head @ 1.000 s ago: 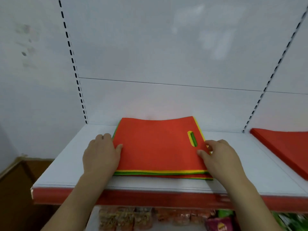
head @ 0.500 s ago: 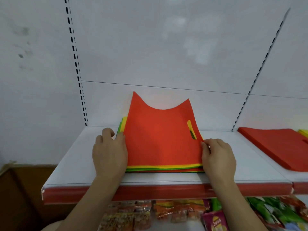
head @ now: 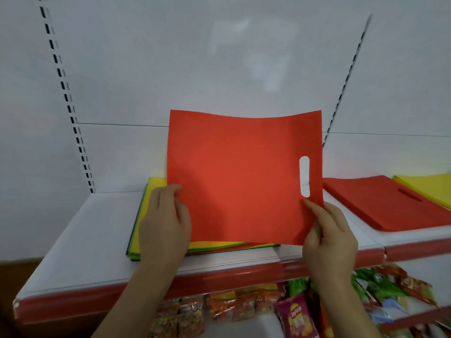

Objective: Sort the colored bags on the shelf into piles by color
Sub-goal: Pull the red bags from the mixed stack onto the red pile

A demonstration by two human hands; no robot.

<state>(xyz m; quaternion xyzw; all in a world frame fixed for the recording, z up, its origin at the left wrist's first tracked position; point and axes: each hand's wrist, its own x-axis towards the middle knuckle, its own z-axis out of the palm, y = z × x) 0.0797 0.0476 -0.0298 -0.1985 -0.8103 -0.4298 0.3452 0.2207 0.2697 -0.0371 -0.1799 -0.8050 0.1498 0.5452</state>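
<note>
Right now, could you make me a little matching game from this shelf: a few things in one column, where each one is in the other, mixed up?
Things:
1. red bag
2. mixed stack
3. red pile
4. yellow pile

Places:
A. far right on the shelf
B. held up by the left hand and right hand
C. lying flat on the shelf under the lifted bag
D. on the shelf between the held bag and the yellow pile

Pairs: 1-B, 2-C, 3-D, 4-A
</note>
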